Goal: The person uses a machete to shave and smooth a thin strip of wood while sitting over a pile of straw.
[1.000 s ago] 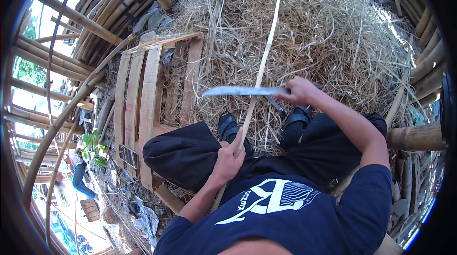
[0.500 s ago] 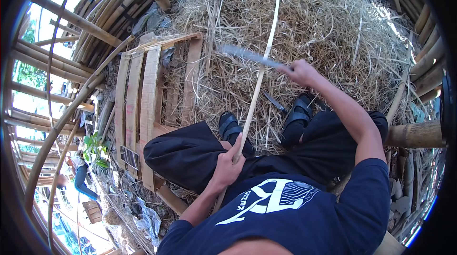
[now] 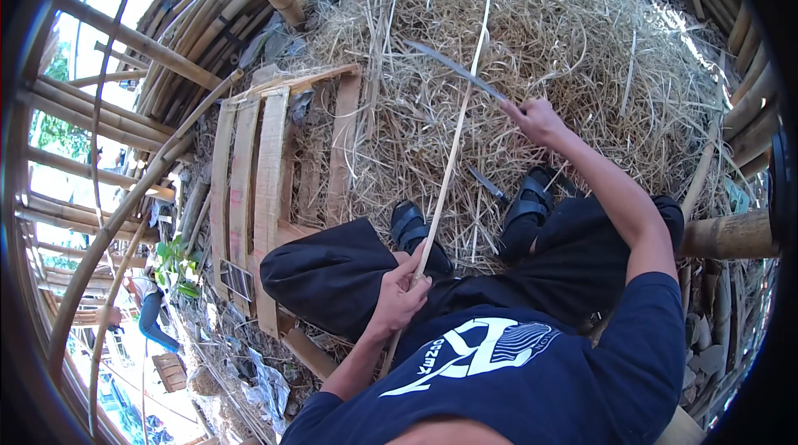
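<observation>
A long pale bamboo strip runs from my lap away from me, over the heap of shavings to the top of the view. My left hand is closed round its near part, above my thigh. In my right hand, closed on the handle, is a long-bladed knife. Its blade points up and to the left and lies across the strip, seemingly touching it. The handle is mostly hidden by my fingers. A second, smaller knife lies on the shavings between my sandalled feet.
Curly bamboo shavings cover the ground ahead. A slatted wooden pallet stands to the left of my knee. Bamboo poles frame the left side, and a thick bamboo post juts in at right. Another person is beyond the left poles.
The knife blade, blurred before, is now sharp and tilts more steeply. The strip's far end has shifted slightly right. My left hand keeps its hold.
</observation>
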{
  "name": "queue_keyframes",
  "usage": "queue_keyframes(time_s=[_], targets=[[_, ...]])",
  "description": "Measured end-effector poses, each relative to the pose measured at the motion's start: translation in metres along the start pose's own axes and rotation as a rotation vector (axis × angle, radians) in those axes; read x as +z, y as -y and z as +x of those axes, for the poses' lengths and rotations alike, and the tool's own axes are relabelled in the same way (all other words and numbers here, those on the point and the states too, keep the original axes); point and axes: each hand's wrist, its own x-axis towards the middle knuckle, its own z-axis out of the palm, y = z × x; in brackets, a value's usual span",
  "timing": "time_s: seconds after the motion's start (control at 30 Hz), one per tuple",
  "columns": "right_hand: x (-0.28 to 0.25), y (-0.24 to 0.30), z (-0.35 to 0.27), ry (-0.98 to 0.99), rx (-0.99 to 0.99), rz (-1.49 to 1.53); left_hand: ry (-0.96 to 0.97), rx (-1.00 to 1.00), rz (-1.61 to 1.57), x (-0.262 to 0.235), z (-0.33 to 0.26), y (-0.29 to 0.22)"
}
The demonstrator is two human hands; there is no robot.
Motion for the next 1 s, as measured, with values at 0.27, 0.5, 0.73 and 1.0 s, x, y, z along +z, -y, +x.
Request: queue_keyframes(time_s=[0.27, 0.5, 0.73, 1.0], targets=[[0.009, 0.004, -0.01, 0.099, -0.252, -0.228, 0.004, -0.093, -0.173, 0.001, 0.001, -0.007], [-0.013, 0.009, 0.004, 0.102, 0.037, -0.09, 0.033, -0.096, -0.184, 0.004, -0.001, 0.003], [-0.016, 0.019, -0.01, 0.187, -0.13, -0.343, -0.063, 0.099, 0.232, -0.001, 0.002, 0.034], [-0.016, 0.016, -0.013, 0.174, -0.077, -0.176, -0.154, 0.192, 0.47, 0.007, 0.005, 0.02]])
